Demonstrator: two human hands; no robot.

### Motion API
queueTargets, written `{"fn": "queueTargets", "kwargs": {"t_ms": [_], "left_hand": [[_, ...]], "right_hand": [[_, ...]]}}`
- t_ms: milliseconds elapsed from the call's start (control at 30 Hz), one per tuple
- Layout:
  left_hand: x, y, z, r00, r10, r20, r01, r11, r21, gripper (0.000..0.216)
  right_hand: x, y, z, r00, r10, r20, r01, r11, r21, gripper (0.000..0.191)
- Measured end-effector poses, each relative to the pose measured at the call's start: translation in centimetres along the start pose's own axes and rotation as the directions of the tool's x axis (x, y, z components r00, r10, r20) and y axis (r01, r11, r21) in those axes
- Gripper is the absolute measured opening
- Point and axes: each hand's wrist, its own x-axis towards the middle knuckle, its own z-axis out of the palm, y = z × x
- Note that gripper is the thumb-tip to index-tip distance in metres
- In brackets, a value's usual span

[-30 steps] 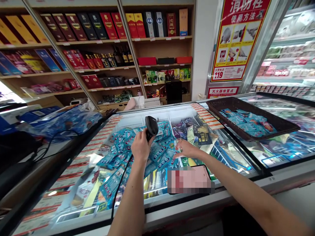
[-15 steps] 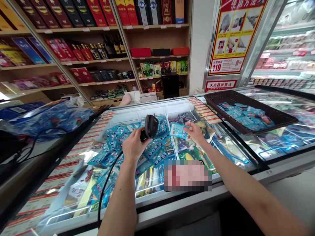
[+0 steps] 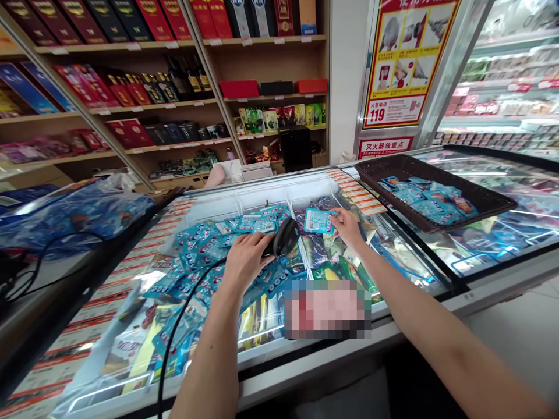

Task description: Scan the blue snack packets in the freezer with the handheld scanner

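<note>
My left hand [image 3: 247,259] is wrapped round the handle of a black barcode scanner [image 3: 287,237], whose cable [image 3: 186,308] trails down past my forearm. The scanner's head tilts to the right. Between the fingers of my right hand [image 3: 347,226] is a small blue packet [image 3: 319,221], held by its right edge, a white barcode label facing up. A short gap separates the scanner from the packet. Below both hands, many similar blue packets [image 3: 205,244] lie spread over the glass top of a chest freezer [image 3: 262,393].
A dark brown basket [image 3: 484,215] with more blue packets stands on the freezer at the right. A pixelated flat object [image 3: 327,309] lies at the front edge. Clear plastic bags of blue packets [image 3: 87,212] are at the left. Shelves [image 3: 266,41] with boxes and bottles stand behind.
The scanner has turned and dipped to the right, closer to the packet. My right hand still holds the packet, little moved. The whole view has shifted slightly.
</note>
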Motion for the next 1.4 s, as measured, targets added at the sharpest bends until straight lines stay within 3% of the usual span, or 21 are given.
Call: {"fn": "queueTargets", "kwargs": {"t_ms": [233,733,1400], "left_hand": [[-0.3,1.2,-0.6,0.983,-0.184,0.026,0.185,0.980,-0.071,0.043],[0.0,2.3,-1.2,0.991,-0.081,0.105,0.088,0.994,-0.071,0.034],[0.0,2.3,0.0,0.993,-0.078,0.089,0.083,0.995,-0.059,0.033]], "right_hand": [[0.0,-0.1,-0.5,0.996,-0.086,-0.036,0.083,0.994,-0.065,0.041],[-0.5,-0.3,-0.7,0.992,-0.121,-0.026,0.117,0.984,-0.132,0.039],[-0.5,-0.4,-0.6,0.995,-0.097,-0.022,0.092,0.984,-0.150,0.040]]}}
